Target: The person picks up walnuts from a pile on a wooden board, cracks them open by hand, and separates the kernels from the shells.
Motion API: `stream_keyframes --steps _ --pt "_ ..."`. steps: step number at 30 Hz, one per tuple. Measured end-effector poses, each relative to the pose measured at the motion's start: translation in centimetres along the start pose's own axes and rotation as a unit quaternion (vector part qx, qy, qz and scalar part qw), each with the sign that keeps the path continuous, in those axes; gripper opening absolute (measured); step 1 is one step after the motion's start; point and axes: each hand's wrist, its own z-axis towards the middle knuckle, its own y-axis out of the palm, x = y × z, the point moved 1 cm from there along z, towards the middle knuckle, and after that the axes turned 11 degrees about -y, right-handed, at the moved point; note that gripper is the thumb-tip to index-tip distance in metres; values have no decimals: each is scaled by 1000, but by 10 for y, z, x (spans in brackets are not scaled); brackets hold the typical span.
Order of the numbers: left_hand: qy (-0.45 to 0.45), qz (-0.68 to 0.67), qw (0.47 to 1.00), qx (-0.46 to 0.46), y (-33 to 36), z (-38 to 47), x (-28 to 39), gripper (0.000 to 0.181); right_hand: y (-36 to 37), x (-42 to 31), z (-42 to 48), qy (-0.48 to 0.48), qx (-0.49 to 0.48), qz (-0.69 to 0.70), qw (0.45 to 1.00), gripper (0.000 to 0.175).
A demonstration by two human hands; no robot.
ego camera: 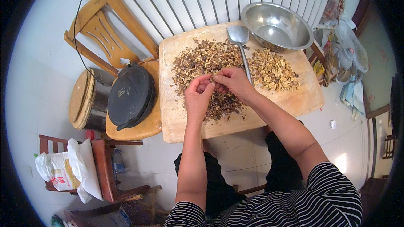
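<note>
A large heap of walnut kernel pieces mixed with darker bits (205,56) lies on a pale wooden board (176,132). Above its middle, my left hand (200,94) and my right hand (232,82) meet at the fingertips, pinching a small brownish piece, seemingly walnut, between them. A smaller pile of paler walnut pieces (274,71) is on the right of the board. A metal spatula (238,34) lies between the two heaps, its handle end hidden behind my right hand and wrist. At the board's back right corner stands a stainless steel basin (277,26).
Left of the board, a wooden chair (154,126) bears a round black electric pan (129,96). A ribbed white panel (202,0) runs behind the board. White sacks (85,167) rest on a reddish chair at lower left. Plastic bags (350,44) hang at the right.
</note>
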Motion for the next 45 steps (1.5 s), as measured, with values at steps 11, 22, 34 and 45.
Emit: stream_keyframes --steps 11,22,34,45 --pt "-53 -90 994 16 2 -2 -1 21 -3 -7 0 -73 21 5 997 9" --pt "-56 -102 993 15 4 -2 -2 16 -4 -10 0 -142 -24 -33 989 18" --pt "-126 -162 979 4 5 -1 -4 10 -11 -16 1 -98 20 16 995 12" --pt "-96 -89 991 6 6 0 -5 13 -10 -11 0 -157 -11 -166 973 9"
